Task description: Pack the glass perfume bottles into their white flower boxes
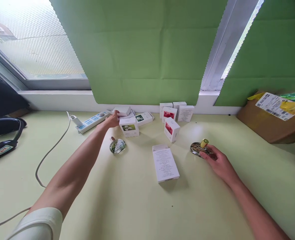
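Observation:
At the back of the table my left hand [112, 120] has its fingers closed on the near left edge of a flat white box [122, 110], which lies over other white boxes. My right hand [219, 163] is pinched on the side of a round glass perfume bottle [196, 149] with a gold cap, low over or on the table; I cannot tell which. A second round perfume bottle [117, 146] lies near my left forearm. Between my arms lies a white carton [165, 164] with printed text and its far end flap open.
White boxes with flower pictures stand at the back: one with white flowers [129, 129], one with red [171, 130], several behind it [185, 113]. A power strip [92, 122] with its cord, headphones [5, 146] and a cardboard box [269, 120] flank them.

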A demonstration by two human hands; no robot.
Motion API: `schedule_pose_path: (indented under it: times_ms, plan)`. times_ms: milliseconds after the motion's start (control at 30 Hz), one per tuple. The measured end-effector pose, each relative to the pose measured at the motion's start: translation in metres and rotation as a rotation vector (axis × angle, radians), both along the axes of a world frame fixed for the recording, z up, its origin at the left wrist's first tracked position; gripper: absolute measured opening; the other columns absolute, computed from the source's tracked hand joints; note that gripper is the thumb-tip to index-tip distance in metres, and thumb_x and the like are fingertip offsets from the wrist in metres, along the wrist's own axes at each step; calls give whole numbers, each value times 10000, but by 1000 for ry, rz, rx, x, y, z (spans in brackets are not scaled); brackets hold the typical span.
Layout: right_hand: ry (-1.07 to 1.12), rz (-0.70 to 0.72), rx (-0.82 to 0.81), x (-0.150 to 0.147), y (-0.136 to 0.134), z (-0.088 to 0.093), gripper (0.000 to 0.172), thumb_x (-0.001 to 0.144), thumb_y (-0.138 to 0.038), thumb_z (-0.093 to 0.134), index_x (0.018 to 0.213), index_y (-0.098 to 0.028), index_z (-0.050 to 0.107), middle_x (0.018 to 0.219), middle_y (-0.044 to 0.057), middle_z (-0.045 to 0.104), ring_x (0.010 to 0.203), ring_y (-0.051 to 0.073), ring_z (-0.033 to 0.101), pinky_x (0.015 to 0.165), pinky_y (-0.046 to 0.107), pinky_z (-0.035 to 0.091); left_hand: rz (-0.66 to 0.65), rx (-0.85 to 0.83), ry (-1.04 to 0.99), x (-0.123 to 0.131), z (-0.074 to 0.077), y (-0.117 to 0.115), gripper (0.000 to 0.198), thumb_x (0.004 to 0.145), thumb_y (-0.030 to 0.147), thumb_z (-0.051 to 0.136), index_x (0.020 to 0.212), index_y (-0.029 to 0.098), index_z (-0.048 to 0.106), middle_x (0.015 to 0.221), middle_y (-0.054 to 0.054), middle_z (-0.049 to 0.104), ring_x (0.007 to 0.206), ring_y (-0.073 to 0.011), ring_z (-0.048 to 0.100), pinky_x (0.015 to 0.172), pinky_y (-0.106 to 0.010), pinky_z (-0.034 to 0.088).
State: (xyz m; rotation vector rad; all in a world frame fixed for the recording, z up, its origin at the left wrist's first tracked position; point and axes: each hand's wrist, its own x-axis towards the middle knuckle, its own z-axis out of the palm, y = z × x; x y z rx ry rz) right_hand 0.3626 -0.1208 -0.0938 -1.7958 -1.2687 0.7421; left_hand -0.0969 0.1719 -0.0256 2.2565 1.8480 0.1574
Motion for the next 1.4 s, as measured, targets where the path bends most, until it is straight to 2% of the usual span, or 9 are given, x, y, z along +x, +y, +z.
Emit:
schedule_pose_path:
  times_ms: [333,533,700,900,967,1033,1133,1267,1400]
  plan:
    - [18,33,44,-1,0,0,472,814,-568,623,1169,-258,597,1059,37,695,847,223,625,752,352,485,-77,134,-129,13,22,-12,364,706,300,625,1059,214,601,990,-85,729,913,-260,665,756,-312,479]
    - [2,35,38,0,-1,0,478,809,-572,620,1178,-269,603,1028,31,704,828,218,623,729,349,493,3,378,-262,24,70,-7,509,843,348,521,1323,198,449,1083,-80,681,945,-194,630,830,-303,489]
    - [-4,30,31,-1,1,0,546,783,-574,641,1231,-268,592,1142,55,692,816,218,643,732,360,524,-1,657,-493,49,118,-26,464,822,332,608,1262,213,520,934,-40,687,865,-169,619,846,-319,482]
    - [-97,61,-24,37,-16,23,807,645,-522,787,1384,-379,496,1411,88,521,993,292,642,708,356,547,-162,531,-673,87,154,-82,441,845,318,641,1251,194,520,914,-21,645,854,-158,630,737,-302,485]
    - [-130,-28,42,49,-29,43,751,657,-483,797,1353,-382,533,1435,114,498,1047,325,624,697,371,533,-231,393,-659,99,155,-110,393,839,335,662,1202,221,562,910,-21,652,859,-179,646,721,-311,496]
    - [-49,-120,315,45,-40,70,540,731,-422,763,1244,-362,605,1360,102,572,1122,300,599,790,380,515,-307,198,-620,110,151,-137,384,832,354,679,1184,234,584,899,-25,667,842,-188,656,703,-324,502]
    - [78,-11,629,2,-41,111,367,850,-361,664,1209,-327,597,1288,79,607,1191,257,566,905,397,489,-440,-102,-584,122,135,-167,337,838,387,666,1147,265,609,876,-15,688,810,-180,665,689,-320,506]
    - [59,388,387,-77,-8,137,464,827,-417,690,1261,-310,564,1198,44,643,1129,251,601,895,412,528,-541,-251,-692,135,107,-185,319,829,400,665,1104,248,605,798,-7,675,754,-154,647,651,-282,478]
    - [182,627,123,-110,31,128,645,800,-460,711,1382,-335,465,1189,42,651,1090,249,635,904,449,538,-535,-267,-748,144,87,-190,290,828,400,665,1064,241,611,808,-11,676,722,-136,625,613,-257,441]
